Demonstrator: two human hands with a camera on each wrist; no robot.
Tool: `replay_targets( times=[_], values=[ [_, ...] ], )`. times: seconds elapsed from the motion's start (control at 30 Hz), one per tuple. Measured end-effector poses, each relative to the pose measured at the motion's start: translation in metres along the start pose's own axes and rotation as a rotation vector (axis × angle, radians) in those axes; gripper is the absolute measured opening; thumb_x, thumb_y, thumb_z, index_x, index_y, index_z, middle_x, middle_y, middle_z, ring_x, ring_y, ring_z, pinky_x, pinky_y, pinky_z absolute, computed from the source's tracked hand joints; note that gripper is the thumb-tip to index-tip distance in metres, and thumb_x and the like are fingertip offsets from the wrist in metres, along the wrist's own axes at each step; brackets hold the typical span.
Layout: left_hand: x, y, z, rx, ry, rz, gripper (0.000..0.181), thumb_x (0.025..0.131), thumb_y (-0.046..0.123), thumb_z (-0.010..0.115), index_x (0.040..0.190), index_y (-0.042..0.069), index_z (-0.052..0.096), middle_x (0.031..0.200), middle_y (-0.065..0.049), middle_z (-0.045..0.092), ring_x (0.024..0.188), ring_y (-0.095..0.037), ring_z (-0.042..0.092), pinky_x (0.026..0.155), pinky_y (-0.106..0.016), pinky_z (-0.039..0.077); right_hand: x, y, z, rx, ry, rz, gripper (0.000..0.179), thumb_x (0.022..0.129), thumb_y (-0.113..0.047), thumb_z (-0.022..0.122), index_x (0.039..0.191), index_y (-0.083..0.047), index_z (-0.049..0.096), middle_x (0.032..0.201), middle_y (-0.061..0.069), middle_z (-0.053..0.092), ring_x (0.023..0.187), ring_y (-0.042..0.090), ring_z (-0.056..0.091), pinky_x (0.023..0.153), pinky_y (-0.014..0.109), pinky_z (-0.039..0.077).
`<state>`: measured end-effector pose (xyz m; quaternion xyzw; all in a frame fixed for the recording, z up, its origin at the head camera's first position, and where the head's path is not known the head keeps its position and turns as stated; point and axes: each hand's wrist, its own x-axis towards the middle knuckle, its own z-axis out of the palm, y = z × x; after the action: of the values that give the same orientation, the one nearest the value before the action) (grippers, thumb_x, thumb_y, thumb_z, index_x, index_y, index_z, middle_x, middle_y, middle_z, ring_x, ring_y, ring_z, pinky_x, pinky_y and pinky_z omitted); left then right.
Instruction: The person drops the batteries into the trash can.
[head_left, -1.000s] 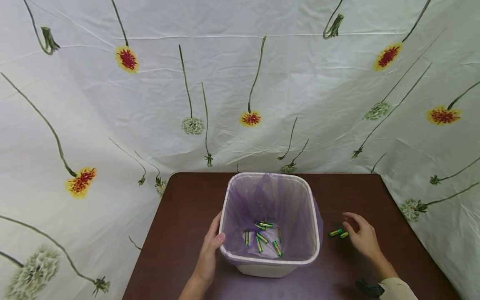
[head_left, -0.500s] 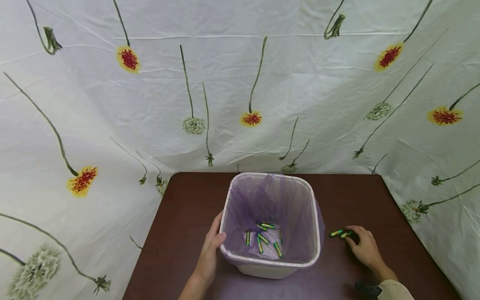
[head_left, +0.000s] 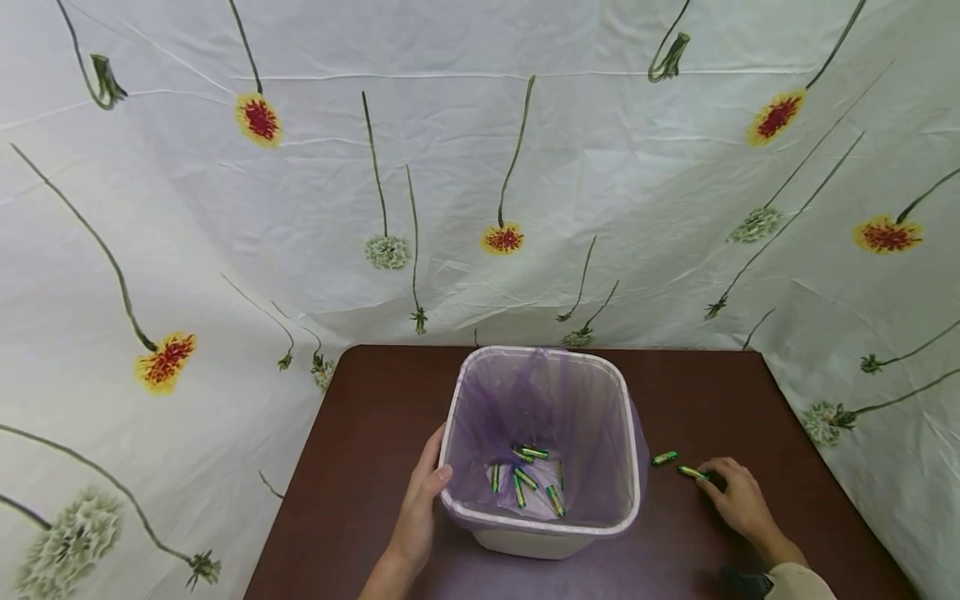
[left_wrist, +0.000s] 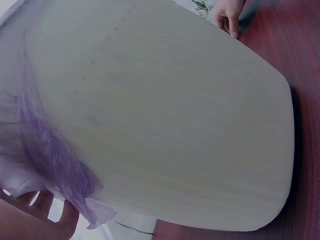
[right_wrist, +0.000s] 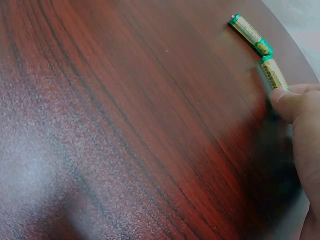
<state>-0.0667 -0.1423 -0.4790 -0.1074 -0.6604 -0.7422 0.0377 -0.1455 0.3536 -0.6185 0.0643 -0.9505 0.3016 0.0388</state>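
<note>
A white trash bin [head_left: 517, 543] lined with a thin purple bag [head_left: 573, 417] stands on the table. Several green and gold batteries [head_left: 555, 500] lie at its bottom. My left hand [head_left: 414, 508] grips the bin's left rim, thumb over the edge and fingers outside; in the left wrist view those fingers [left_wrist: 70, 215] lie by the bunched bag. To the right of the bin, my right hand [head_left: 742, 504] pinches one battery [right_wrist: 274, 74] by its end, between thumb and fingers, low at the tabletop. Another battery [head_left: 664, 458] lies just left of it on the wood.
The dark reddish-brown table [head_left: 375, 417] carries the bin near its middle. White cloth with printed flowers [head_left: 450, 167] hangs behind the table and along both sides. A dark band [head_left: 742, 582] shows by my right sleeve.
My right hand has come down to the two loose batteries and now pinches the nearer one. The other has shifted slightly to the left. My left hand keeps its place on the bin.
</note>
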Motion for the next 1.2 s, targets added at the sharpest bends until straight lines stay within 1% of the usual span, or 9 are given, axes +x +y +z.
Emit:
replay_targets(
  times=[0.1, 0.23, 0.37, 0.47, 0.7, 0.8, 0.97, 1.07, 1.2],
  values=[
    [-0.001, 0.000, 0.001, 0.014, 0.005, 0.020, 0.059, 0.101, 0.018, 0.038, 0.160, 0.013, 0.037, 0.160, -0.012, 0.037, 0.144, -0.027, 0.035, 0.111, -0.026, 0.029, 0.000, 0.001, -0.001, 0.002, 0.027, 0.021, 0.012, 0.093, -0.004, 0.074, 0.105, -0.004, 0.072, 0.108, 0.015, 0.065, 0.097, 0.038, 0.062, 0.077, 0.055, 0.050],
    [-0.001, 0.001, 0.004, 0.082, 0.024, 0.090, 0.058, 0.103, 0.013, 0.036, 0.160, 0.011, 0.037, 0.160, -0.013, 0.037, 0.144, -0.025, 0.035, 0.112, -0.024, 0.027, 0.000, -0.002, -0.005, 0.000, 0.060, 0.035, 0.012, 0.094, -0.004, 0.073, 0.106, -0.005, 0.070, 0.102, 0.011, 0.064, 0.091, 0.033, 0.063, 0.071, 0.051, 0.051],
    [0.000, 0.002, 0.006, 0.143, 0.040, 0.170, 0.058, 0.103, 0.008, 0.033, 0.160, 0.009, 0.037, 0.160, -0.015, 0.037, 0.144, -0.025, 0.034, 0.113, -0.023, 0.025, 0.002, -0.007, -0.007, -0.003, 0.104, -0.006, 0.013, 0.093, -0.003, 0.074, 0.105, -0.007, 0.071, 0.101, 0.010, 0.065, 0.092, 0.036, 0.065, 0.071, 0.053, 0.052],
    [0.002, 0.002, 0.007, 0.159, 0.043, 0.198, 0.058, 0.103, 0.007, 0.032, 0.160, 0.008, 0.037, 0.159, -0.016, 0.038, 0.144, -0.024, 0.035, 0.113, -0.023, 0.025, 0.005, -0.012, -0.008, -0.005, 0.130, -0.043, 0.014, 0.092, -0.002, 0.075, 0.104, -0.009, 0.071, 0.101, 0.009, 0.066, 0.093, 0.035, 0.065, 0.070, 0.051, 0.051],
    [0.001, 0.002, 0.007, 0.170, 0.044, 0.200, 0.058, 0.103, 0.006, 0.032, 0.160, 0.008, 0.038, 0.159, -0.016, 0.039, 0.144, -0.022, 0.036, 0.113, -0.022, 0.026, 0.012, -0.023, -0.011, 0.008, 0.169, -0.118, 0.018, 0.091, 0.001, 0.076, 0.104, -0.011, 0.071, 0.101, 0.007, 0.067, 0.096, 0.034, 0.065, 0.075, 0.055, 0.052],
    [0.001, 0.002, 0.006, 0.172, 0.042, 0.194, 0.058, 0.103, 0.006, 0.032, 0.160, 0.007, 0.038, 0.159, -0.016, 0.038, 0.144, -0.022, 0.036, 0.113, -0.022, 0.025, 0.015, -0.029, -0.013, 0.003, 0.201, -0.168, 0.021, 0.089, 0.001, 0.078, 0.104, -0.011, 0.072, 0.100, 0.004, 0.067, 0.092, 0.025, 0.064, 0.074, 0.042, 0.052],
    [0.000, 0.002, 0.006, 0.172, 0.044, 0.174, 0.057, 0.103, 0.008, 0.032, 0.160, 0.009, 0.038, 0.160, -0.016, 0.038, 0.144, -0.022, 0.035, 0.113, -0.022, 0.025, 0.022, -0.043, -0.018, 0.032, 0.267, -0.293, 0.026, 0.084, 0.007, 0.081, 0.103, -0.009, 0.072, 0.100, 0.001, 0.068, 0.093, 0.016, 0.062, 0.080, 0.017, 0.042],
    [0.000, 0.002, 0.005, 0.173, 0.043, 0.170, 0.057, 0.103, 0.009, 0.032, 0.160, 0.009, 0.037, 0.160, -0.016, 0.038, 0.144, -0.023, 0.035, 0.113, -0.022, 0.025, 0.026, -0.054, -0.024, 0.052, 0.289, -0.352, 0.028, 0.081, 0.010, 0.081, 0.102, -0.007, 0.072, 0.098, 0.000, 0.067, 0.091, 0.015, 0.061, 0.081, 0.014, 0.040],
    [-0.001, 0.002, 0.005, 0.173, 0.039, 0.169, 0.057, 0.104, 0.009, 0.032, 0.161, 0.009, 0.037, 0.160, -0.016, 0.038, 0.145, -0.023, 0.035, 0.113, -0.022, 0.025, 0.032, -0.069, -0.033, 0.071, 0.299, -0.387, 0.030, 0.079, 0.013, 0.081, 0.100, -0.006, 0.072, 0.094, -0.001, 0.065, 0.083, 0.013, 0.057, 0.073, 0.016, 0.041]
  ],
)
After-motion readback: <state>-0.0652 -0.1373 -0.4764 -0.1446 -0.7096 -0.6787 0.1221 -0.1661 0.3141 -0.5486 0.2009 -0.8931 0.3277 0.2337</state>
